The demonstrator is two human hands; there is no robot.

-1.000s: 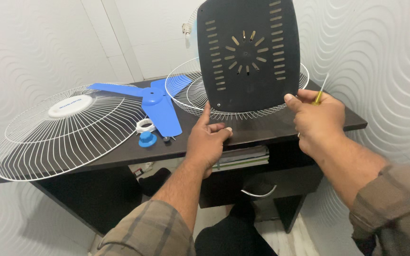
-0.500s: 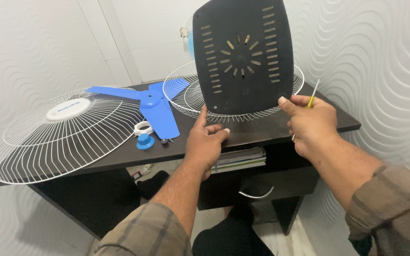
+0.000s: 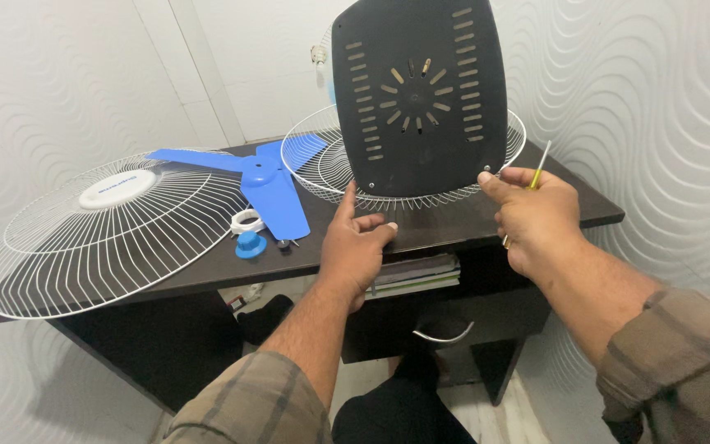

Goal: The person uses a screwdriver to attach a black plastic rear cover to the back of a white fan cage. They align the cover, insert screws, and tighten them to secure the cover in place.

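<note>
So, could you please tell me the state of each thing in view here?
Black base plate: upright, underside facing the camera, slotted.
Left hand: thumb at the plate's lower left edge.
Right hand: grip shut on yellow screwdriver.
Rear grille: behind the plate.
Front grille: detached, lying on desk.
Blue blade: detached, flat.

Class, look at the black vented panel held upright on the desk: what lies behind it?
Behind the black vented panel sits a white wire fan guard, its rim showing on both sides. A bit of blue and a white fitting peek out at the upper left. The panel covers the guard's centre and whatever it is mounted on.
</note>
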